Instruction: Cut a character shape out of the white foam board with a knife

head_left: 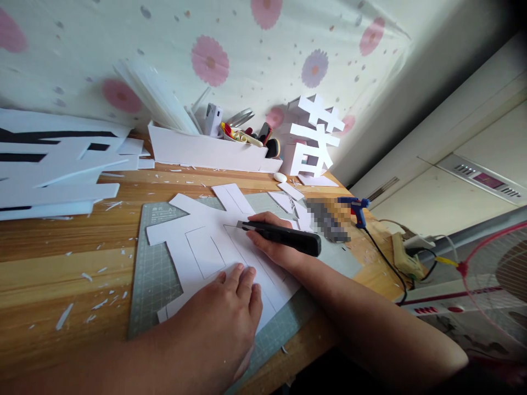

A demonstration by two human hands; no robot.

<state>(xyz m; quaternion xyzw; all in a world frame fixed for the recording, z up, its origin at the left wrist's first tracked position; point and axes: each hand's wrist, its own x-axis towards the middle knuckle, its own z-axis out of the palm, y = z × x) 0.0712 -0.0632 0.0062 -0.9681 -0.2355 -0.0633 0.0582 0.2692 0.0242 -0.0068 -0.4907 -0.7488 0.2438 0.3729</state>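
Note:
A white foam board cut-out (pixel 209 225) with thin lines drawn on it lies on a grey-green cutting mat (pixel 153 280). My left hand (pixel 233 302) lies palm down on the board, fingers stretched out, pressing its lower part. In my right hand (pixel 272 241) is a black utility knife (pixel 288 235). Its blade (pixel 244 224) points left, its tip near the upper end of a drawn line, with the handle angled down to the right. Whether the tip is in the board I cannot tell.
White offcuts (pixel 284 200) lie at the mat's upper right. Behind stand a long white box (pixel 206 151) of tools and a white raised character (pixel 315 145). Cut boards (pixel 61 170) are stacked left. A blue glue gun (pixel 357 207), power strip (pixel 403 255) and fan (pixel 498 274) are right.

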